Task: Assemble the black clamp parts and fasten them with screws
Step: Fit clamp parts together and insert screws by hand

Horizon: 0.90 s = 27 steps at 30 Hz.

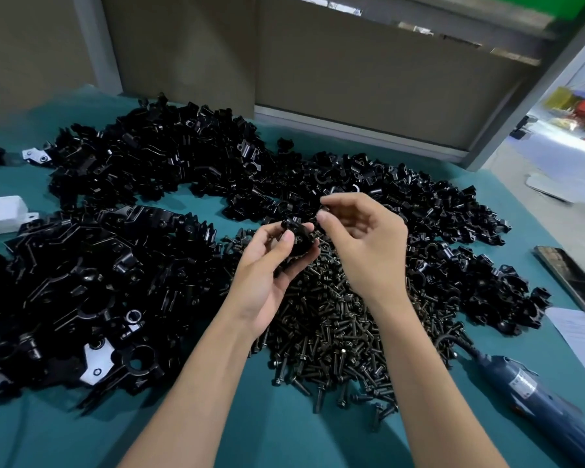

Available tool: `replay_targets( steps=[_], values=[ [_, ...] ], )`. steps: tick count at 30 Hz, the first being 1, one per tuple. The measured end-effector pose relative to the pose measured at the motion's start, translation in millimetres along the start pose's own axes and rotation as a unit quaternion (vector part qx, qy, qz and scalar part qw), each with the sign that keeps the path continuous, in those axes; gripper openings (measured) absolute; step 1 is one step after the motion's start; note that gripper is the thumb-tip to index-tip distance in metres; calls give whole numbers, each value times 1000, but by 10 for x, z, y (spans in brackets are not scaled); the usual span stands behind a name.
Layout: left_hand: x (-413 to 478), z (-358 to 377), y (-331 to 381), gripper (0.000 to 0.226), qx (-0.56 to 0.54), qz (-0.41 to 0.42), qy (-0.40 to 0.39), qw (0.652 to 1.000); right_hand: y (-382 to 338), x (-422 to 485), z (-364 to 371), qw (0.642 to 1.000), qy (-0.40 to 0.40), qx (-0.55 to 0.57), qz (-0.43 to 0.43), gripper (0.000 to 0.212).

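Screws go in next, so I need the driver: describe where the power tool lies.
On the teal table, find the heap of dark metal screws in the near middle. Right of it, by the table's right edge, lies the blue-grey cylindrical power tool, the only blue object.

Single head-worn view, wide-angle, looking forward and down, close over the table [190, 430], wall behind

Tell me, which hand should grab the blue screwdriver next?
Probably the right hand. The screwdriver lies on its side, and the left hand grips the clamp. The right pinches only a small black piece.
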<state>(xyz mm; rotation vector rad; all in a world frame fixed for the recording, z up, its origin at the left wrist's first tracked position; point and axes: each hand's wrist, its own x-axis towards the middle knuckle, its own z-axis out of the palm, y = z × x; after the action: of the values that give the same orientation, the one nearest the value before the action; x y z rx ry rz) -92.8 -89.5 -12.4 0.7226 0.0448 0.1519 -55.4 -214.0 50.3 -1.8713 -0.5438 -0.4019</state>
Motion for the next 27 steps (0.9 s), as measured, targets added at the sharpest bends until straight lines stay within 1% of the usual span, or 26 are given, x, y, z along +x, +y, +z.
replay_targets(
  steps=[2,6,11,15,17,19,22,24,26,27],
  values=[
    [0,10,-9,31,6,-1,-8,1000,31,25,77,1000,-4,15,-3,16],
    [-4,11,-28,29,11,1,-12,1000,103,-12,190,1000,-16,5,-13,17],
    [-14,10,-31,31,13,5,-3,1000,196,-72,249,998,-5,59,25,16],
    [-21,-4,-25,31,28,10,1,1000,205,-105,276,997,2,72,16,15],
    [-21,-6,-11,29,27,5,2,1000,184,-107,250,997,-9,72,36,15],
    [-18,13,-9,30,17,-3,1,1000,145,-125,196,996,-41,60,49,19],
    [-15,48,-15,34,-21,-8,5,1000,84,-201,-24,997,-73,-16,1,39],
    [-16,45,-24,37,-57,-10,10,998,94,-270,-367,995,-55,-81,-9,48],
    [-17,33,-23,37,-95,-15,14,995,188,-368,-873,983,-30,-180,6,44],
    [-14,28,-21,35,-106,-16,13,994,269,-447,-1155,967,-33,-252,22,39]
  ],
)
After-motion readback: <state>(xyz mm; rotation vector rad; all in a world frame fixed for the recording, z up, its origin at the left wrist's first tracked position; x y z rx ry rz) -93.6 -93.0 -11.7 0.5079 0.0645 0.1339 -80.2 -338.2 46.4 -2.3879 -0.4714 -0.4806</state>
